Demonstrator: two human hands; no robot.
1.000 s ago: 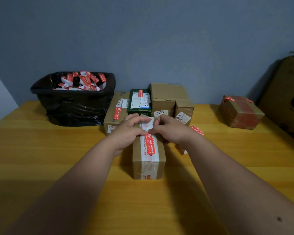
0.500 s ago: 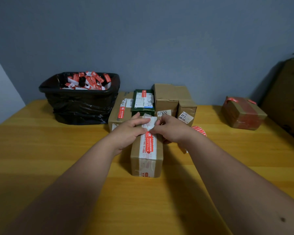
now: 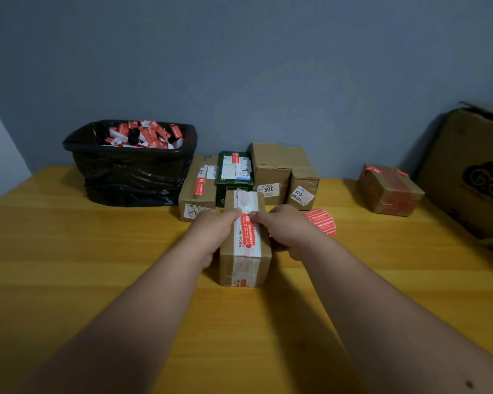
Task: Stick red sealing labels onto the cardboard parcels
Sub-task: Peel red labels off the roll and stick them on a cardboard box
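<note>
A small cardboard parcel (image 3: 244,265) stands on the wooden table (image 3: 69,265) in front of me, a white tape band running along its top. A red sealing label (image 3: 250,233) lies lengthwise on that band. My left hand (image 3: 211,233) and my right hand (image 3: 285,228) meet fingertip to fingertip at the label's far end. There they pinch the near edge of a white backing strip (image 3: 248,204), which extends over the far part of the parcel's top. A roll of red labels (image 3: 321,221) lies just right of my right hand.
A black-lined bin (image 3: 131,172) holding several discarded label backings stands at the back left. Several parcels (image 3: 271,172) cluster behind the one I work on. A red-taped parcel (image 3: 389,191) and a large carton (image 3: 473,172) stand at the right.
My fingertips have come down from the far end of the parcel onto its top. The white backing strip now stretches out beyond them instead of being bunched between them.
</note>
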